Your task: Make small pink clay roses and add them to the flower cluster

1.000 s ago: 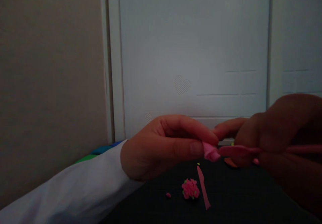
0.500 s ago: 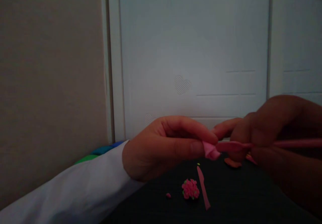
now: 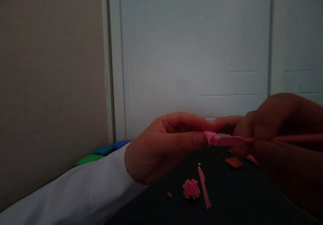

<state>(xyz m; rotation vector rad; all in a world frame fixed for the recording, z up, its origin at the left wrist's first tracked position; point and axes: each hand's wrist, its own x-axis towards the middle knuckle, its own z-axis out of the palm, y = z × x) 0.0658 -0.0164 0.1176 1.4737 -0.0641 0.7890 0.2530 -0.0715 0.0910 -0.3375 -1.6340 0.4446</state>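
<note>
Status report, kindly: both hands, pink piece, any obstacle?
Left hand pinching pink piece. Right hand gripping pink tool, flat end at piece. Pink knife lying below, apart from hands.

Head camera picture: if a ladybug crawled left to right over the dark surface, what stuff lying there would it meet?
A small pink lump → a pink flower cluster → a pink knife → an orange piece → a pink-and-orange piece.

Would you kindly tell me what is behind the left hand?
Behind the left hand stands a pale panel, its lower heart partly covered; dark tabletop shows below. Whatever lies directly behind is hidden.
</note>
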